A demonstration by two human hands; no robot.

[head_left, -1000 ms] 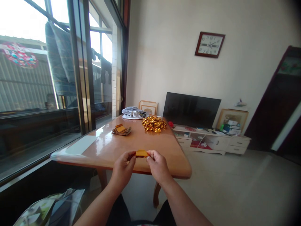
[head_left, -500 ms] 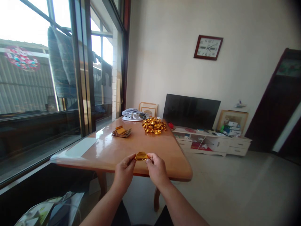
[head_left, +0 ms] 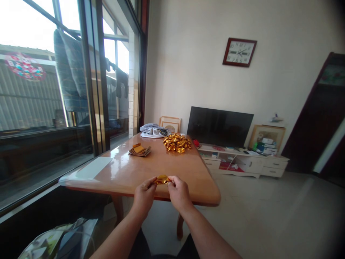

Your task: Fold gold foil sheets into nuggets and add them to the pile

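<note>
Two-handed pinch grip going on here: the left hand (head_left: 145,197) and right hand (head_left: 179,194) each have thumb and fingers closed on one end of a small gold foil piece (head_left: 161,179), and the hands are nearly touching. It's held up in the air just over the near edge of the bench (head_left: 121,172), not resting on it. The foil is shiny orange-gold, creased and a bit crinkled, kind of a narrow folded strip. The fingers cover its ends, so I can't tell the exact shape.

Farther up the bench, well away from the hands, there's a glinty heap of gold foil pieces (head_left: 176,142). To the left of it sits a small stack of folded paper (head_left: 139,150) with orange-gold squares on top, and behind both is a bunched grey and white cloth (head_left: 153,131). The bench is glossy orange wood, with a pale sheet (head_left: 93,168) lying at the window-side corner.

Big window (head_left: 117,54) down the left, with a grey-blue cloth (head_left: 69,72) hanging outside. Against the back wall, a black flat-screen TV (head_left: 220,126) stands on a low white cabinet (head_left: 242,162), with a dark-red square wall clock (head_left: 239,52) above.
</note>
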